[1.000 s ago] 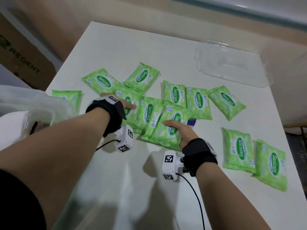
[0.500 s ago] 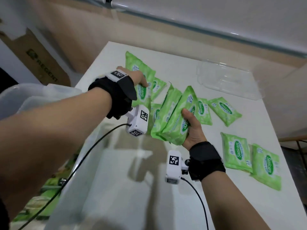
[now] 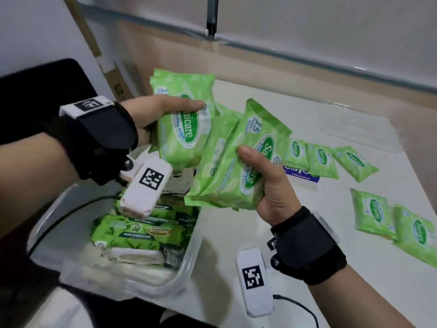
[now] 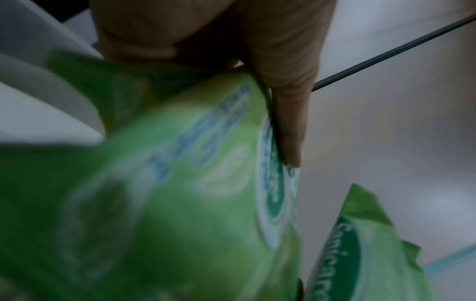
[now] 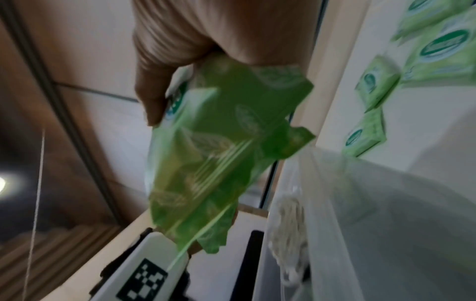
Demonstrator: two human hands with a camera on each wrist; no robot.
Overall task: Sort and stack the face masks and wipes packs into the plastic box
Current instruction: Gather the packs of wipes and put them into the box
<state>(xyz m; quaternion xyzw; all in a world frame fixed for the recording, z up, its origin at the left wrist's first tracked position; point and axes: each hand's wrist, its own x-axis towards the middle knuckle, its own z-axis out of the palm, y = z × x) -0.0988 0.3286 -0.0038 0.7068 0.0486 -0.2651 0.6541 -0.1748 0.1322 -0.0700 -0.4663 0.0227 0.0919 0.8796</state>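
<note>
My left hand (image 3: pixel 165 112) grips a bunch of green Sanicare wipes packs (image 3: pixel 186 129), held upright above the clear plastic box (image 3: pixel 191 254). In the left wrist view the thumb (image 4: pixel 291 126) lies along the front pack (image 4: pixel 180 203). My right hand (image 3: pixel 267 183) grips another bunch of green packs (image 3: pixel 234 166) over the box's right rim; the right wrist view shows these packs (image 5: pixel 221 142) from below. The box holds larger green wipes packs (image 3: pixel 137 233) and white face masks (image 3: pixel 134 256). Several small green packs (image 3: pixel 321 159) lie on the white table (image 3: pixel 307 245).
The clear box lid (image 3: pixel 354 124) lies at the table's far right. A blue-labelled pack (image 3: pixel 300 174) lies behind my right hand. Two more green packs (image 3: pixel 373 214) sit near the table's right edge. A cardboard carton (image 3: pixel 113 74) stands beyond the box, a dark chair (image 3: pixel 47 84) at left.
Both hands have lifted their bunches of packs off the table and carried them left, over the plastic box. My view has swung left, bringing the box's contents into sight.
</note>
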